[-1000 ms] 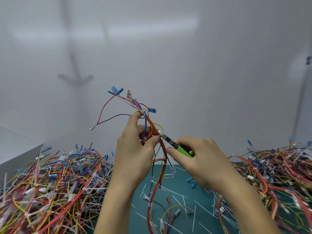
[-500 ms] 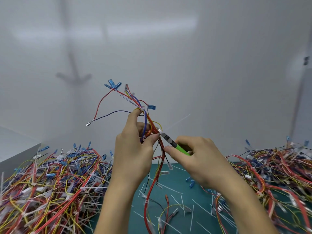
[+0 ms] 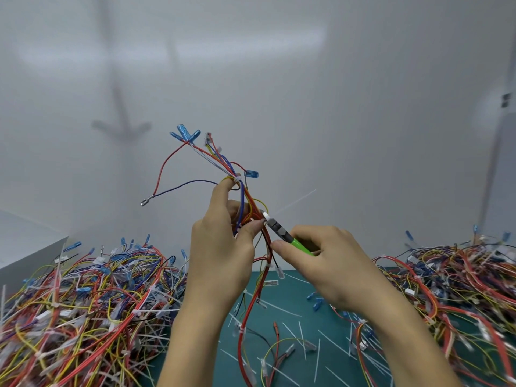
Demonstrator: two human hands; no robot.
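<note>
At frame centre the left hand [image 3: 220,258] pinches the wire harness [image 3: 245,196] while the right hand [image 3: 332,263] grips green-handled cutters [image 3: 282,233] at its cable tie [image 3: 264,215] (tail pointing upper right); misaimed blades could nick a wire.

The left hand [image 3: 220,255] holds a wire bundle [image 3: 245,202] up above the green surface [image 3: 293,325], its fingers [image 3: 223,188] curled round the strands. The right hand [image 3: 332,263] grips green-handled cutters [image 3: 284,236], the tip touching the bundle at a white tie [image 3: 265,215]. Wire heaps lie left [image 3: 83,303] and right [image 3: 452,283].
</note>
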